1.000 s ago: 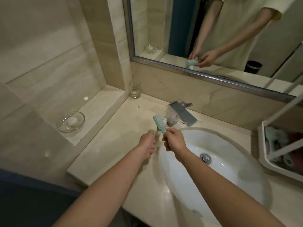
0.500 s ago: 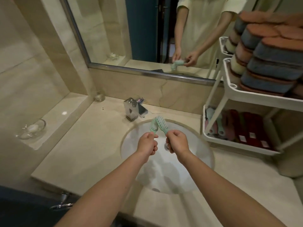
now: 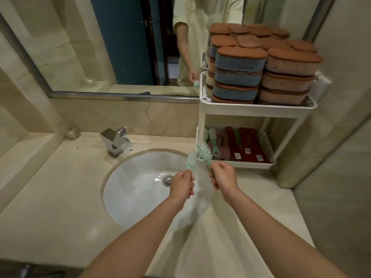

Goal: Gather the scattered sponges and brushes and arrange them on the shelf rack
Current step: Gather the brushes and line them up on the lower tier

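Observation:
My left hand (image 3: 182, 184) grips the handle of a mint-green brush (image 3: 192, 159), its white bristles pointing up over the sink's right edge. In my right hand (image 3: 224, 175) is a second green brush (image 3: 204, 152), whose head sits just in front of the lower tier of the white shelf rack (image 3: 259, 107). That lower tier holds several brushes (image 3: 212, 141) and red packs (image 3: 247, 145). On the top tier stand stacks of blue, pink and brown sponges (image 3: 239, 77).
A white basin (image 3: 140, 189) is sunk into the beige counter, with a chrome faucet (image 3: 114, 141) behind it. A glass (image 3: 72, 133) stands at the back left corner. The mirror (image 3: 120, 47) above reflects a person. A wall rises just right of the rack.
My view has swung right, bringing the whole rack into sight. Both hands carried the brushes from near the faucet rightward to the front of the rack's lower tier, and the two brush heads have parted.

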Demonstrator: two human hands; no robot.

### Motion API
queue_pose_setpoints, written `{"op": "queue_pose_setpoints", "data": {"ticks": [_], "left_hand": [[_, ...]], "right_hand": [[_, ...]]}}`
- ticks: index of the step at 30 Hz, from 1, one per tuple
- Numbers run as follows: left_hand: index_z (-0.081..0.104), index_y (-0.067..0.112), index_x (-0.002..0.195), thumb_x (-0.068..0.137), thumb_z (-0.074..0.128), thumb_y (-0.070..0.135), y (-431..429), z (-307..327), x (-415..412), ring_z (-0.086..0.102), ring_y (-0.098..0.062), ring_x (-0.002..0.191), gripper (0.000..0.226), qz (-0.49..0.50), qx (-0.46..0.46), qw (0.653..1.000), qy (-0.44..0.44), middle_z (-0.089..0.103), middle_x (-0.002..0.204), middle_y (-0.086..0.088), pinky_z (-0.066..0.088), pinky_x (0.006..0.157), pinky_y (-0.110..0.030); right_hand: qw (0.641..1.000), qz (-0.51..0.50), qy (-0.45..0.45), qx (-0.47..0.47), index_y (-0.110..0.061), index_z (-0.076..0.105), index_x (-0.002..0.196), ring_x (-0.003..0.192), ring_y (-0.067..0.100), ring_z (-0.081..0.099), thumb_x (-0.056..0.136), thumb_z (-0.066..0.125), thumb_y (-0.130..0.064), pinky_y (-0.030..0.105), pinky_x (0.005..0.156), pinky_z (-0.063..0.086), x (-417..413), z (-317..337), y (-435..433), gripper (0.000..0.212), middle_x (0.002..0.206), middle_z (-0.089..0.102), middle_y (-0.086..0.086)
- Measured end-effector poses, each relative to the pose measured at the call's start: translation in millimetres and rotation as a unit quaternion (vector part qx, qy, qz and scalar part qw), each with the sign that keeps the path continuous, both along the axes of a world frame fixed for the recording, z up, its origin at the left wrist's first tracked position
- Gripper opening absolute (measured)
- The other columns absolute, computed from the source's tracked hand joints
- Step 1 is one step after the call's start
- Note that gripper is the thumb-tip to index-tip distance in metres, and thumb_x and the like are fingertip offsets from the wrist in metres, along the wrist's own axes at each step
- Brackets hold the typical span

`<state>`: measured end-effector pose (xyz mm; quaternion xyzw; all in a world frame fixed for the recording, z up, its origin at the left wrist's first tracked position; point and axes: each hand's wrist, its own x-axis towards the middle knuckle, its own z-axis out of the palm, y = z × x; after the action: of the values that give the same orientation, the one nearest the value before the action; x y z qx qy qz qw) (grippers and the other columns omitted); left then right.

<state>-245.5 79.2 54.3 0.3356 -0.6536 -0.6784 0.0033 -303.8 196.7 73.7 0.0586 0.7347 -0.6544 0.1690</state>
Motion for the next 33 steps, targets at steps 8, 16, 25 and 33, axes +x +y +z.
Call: {"op": "queue_pose_setpoints", "data": {"ticks": [8,16,25,33], "left_hand": [[0.061,0.014,0.082,0.091,0.034,0.017,46,11,-43,0.040,-0.015,0.052,0.029,-0.043,-0.002,0.999,-0.006,0.046,0.060,-0.001,0.029,0.045,-0.022],[0.054,0.012,0.080,0.091,0.038,0.004,64,29,-88,0.041,-0.017,0.067,0.021,-0.049,-0.021,0.999,-0.004,0.050,0.080,-0.007,0.031,0.056,-0.027],[0.058,0.005,0.120,0.096,0.052,0.007,57,34,-150,0.057,-0.014,0.076,0.025,-0.054,-0.054,0.996,-0.050,0.064,0.109,-0.010,0.040,0.050,-0.020],[0.061,0.011,0.106,0.096,0.049,0.012,50,20,-181,0.059,-0.029,0.094,0.016,-0.117,-0.172,0.975,-0.075,0.062,0.102,-0.013,0.050,0.078,-0.035]], "right_hand": [[0.996,-0.067,-0.053,-0.003,-0.013,0.058,0.100,0.058,0.018,0.052,0.097,0.041,-0.014,0.025,0.044,0.047,-26,-5,55,0.017,0.081,0.056,0.009],[0.995,-0.086,-0.056,-0.017,-0.015,0.067,0.112,0.087,0.019,0.061,0.090,0.054,-0.001,0.028,0.071,0.051,-67,-4,73,0.030,0.099,0.067,0.003],[0.994,-0.073,-0.069,0.038,-0.018,0.071,0.101,0.054,0.014,0.042,0.087,0.065,-0.008,0.022,0.039,0.031,-117,-2,70,0.018,0.081,0.064,0.001],[0.990,-0.081,-0.119,0.009,-0.016,0.069,0.100,0.044,0.010,0.046,0.089,0.063,-0.005,0.022,0.040,0.031,-152,-3,43,0.016,0.066,0.061,0.004]]}}
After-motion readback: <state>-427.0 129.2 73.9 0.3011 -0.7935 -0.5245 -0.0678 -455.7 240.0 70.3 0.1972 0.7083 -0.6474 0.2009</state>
